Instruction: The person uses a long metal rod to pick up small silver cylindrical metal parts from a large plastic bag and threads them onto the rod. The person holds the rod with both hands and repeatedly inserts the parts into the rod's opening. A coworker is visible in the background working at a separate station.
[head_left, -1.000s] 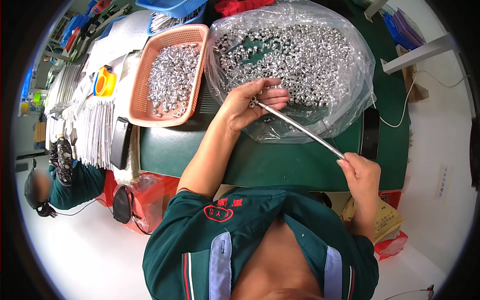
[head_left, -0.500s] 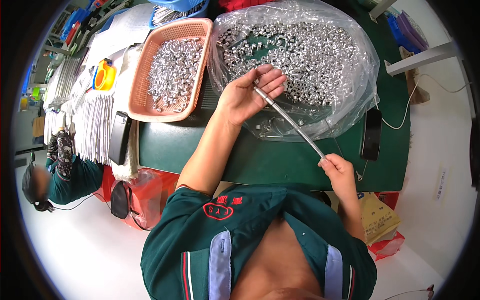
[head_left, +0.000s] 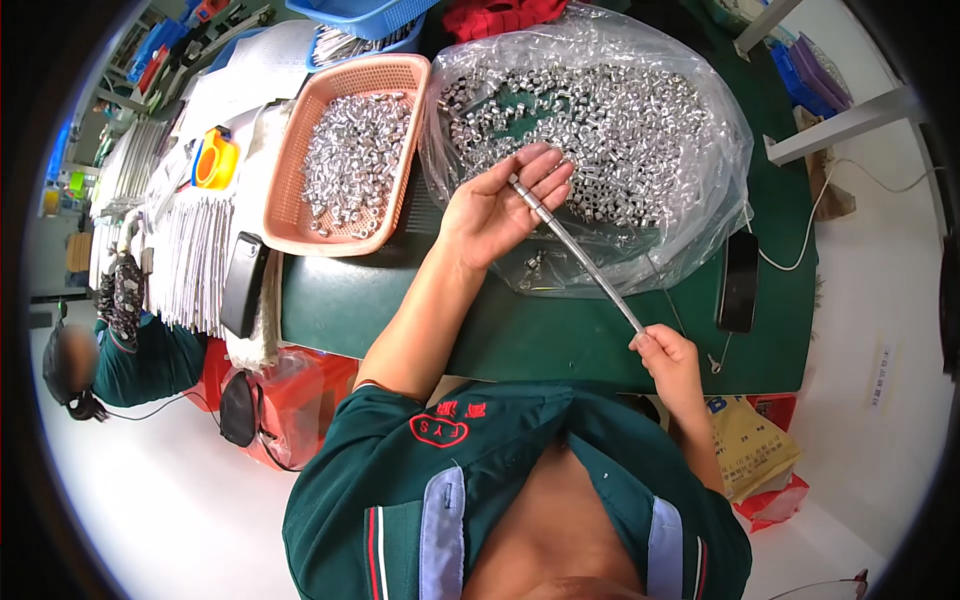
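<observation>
A thin silver metal rod [head_left: 590, 264] slants across in front of me, its near end gripped by my right hand [head_left: 674, 366], whose fingers are closed around it. Several seams or small sleeves seem to show along the far part of the rod. That end reaches over my left hand [head_left: 492, 214], which is palm up with its fingers stretched out and apart. Whether the rod rests on the fingers or only hovers over them, I cannot tell. Beyond my left hand lies a clear plastic bag [head_left: 690, 245] spread wide, with a heap of small silver metal sleeves [head_left: 630, 130] on it.
A peach basket [head_left: 272, 215] of similar sleeves stands left of the bag on the green table [head_left: 400, 315]. A black phone [head_left: 738, 283] lies at right, a black case [head_left: 243, 285] at left by stacked papers [head_left: 190, 255]. Blue baskets [head_left: 350, 12] sit behind. Another person [head_left: 150, 355] is at far left.
The table and its contents sit slightly lower in the picture. My right hand has shifted slightly left and down with the rod; my left palm stays open beneath its far end.
</observation>
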